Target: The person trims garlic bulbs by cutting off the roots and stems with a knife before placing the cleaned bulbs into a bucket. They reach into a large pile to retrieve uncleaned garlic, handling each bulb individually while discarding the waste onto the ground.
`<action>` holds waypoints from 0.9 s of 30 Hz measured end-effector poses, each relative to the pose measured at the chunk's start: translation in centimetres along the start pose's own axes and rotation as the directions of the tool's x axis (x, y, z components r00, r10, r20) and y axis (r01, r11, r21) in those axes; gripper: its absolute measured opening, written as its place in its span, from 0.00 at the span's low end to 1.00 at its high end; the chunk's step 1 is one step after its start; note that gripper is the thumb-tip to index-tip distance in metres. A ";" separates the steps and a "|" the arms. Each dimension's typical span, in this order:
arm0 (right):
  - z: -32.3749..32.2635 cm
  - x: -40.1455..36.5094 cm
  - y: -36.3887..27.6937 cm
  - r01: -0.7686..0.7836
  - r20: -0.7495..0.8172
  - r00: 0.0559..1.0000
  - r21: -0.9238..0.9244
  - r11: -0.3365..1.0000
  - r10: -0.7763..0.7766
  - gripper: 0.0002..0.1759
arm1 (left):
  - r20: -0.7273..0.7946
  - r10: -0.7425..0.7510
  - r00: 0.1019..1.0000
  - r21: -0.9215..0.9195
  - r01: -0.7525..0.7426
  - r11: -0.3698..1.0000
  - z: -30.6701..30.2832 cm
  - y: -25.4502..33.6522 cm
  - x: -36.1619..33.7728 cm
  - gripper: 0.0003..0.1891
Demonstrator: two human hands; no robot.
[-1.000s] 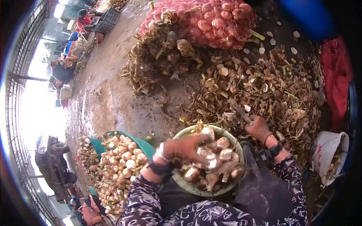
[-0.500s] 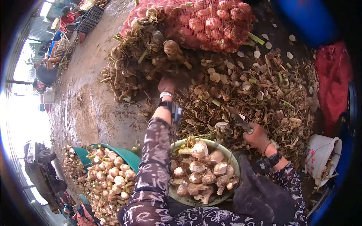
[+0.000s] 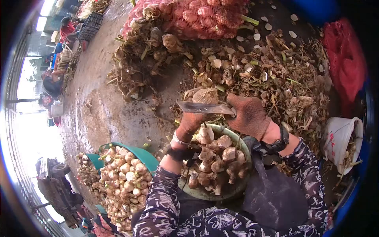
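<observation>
In the middle of the head view, a round brown bulb [image 3: 205,96] with a dry, papery skin sits in my left hand [image 3: 190,123], whose fingers are closed around it. My right hand [image 3: 249,117], in a brown-stained glove, grips a knife [image 3: 205,108] by its handle. The blade lies level across the near side of the bulb, over the left fingers. Right below both hands, a pale green basin [image 3: 248,158] holds several dirty bulbs [image 3: 206,154] with white cut faces.
Leafy bulbs [image 3: 146,51] lie in a heap ahead, beside a red mesh sack [image 3: 193,17] of bulbs. Dry trimmings [image 3: 276,75] cover the ground at right, near a white bucket [image 3: 343,136]. Trimmed bulbs [image 3: 126,170] are piled at left by a teal container [image 3: 136,152]. Other people sit far left.
My left hand has come back from the leafy heap with a bulb. My right hand has raised the knife leftward to meet it. The view has shifted slightly.
</observation>
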State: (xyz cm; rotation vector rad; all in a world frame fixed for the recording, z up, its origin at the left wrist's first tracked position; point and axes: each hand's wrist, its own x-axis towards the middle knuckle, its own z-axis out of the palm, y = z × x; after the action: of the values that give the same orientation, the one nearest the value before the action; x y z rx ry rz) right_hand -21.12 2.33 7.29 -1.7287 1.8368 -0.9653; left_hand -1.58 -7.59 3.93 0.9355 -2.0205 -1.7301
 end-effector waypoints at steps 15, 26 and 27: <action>2.5 -1.6 2.9 0.103 -0.112 0.988 -0.060 0.993 -0.109 0.15 | -0.302 -0.148 0.942 -0.167 0.101 0.981 3.9 -0.3 -2.7 0.13; -0.2 -4.1 9.2 -0.457 -0.009 0.889 -0.107 0.883 0.458 0.15 | -0.177 -0.168 0.970 -0.358 0.096 0.929 2.1 6.0 -2.7 0.28; 0.3 -4.5 8.5 -0.385 -0.047 0.922 -0.034 0.922 0.383 0.13 | -0.223 -0.144 0.964 -0.406 0.043 0.913 1.8 6.1 -2.9 0.27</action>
State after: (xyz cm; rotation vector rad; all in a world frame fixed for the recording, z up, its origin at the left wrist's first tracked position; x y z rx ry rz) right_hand -26.14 6.52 0.17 -1.3023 2.1291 -0.8065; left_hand -2.19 -3.99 9.89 1.0586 -1.4129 -1.8697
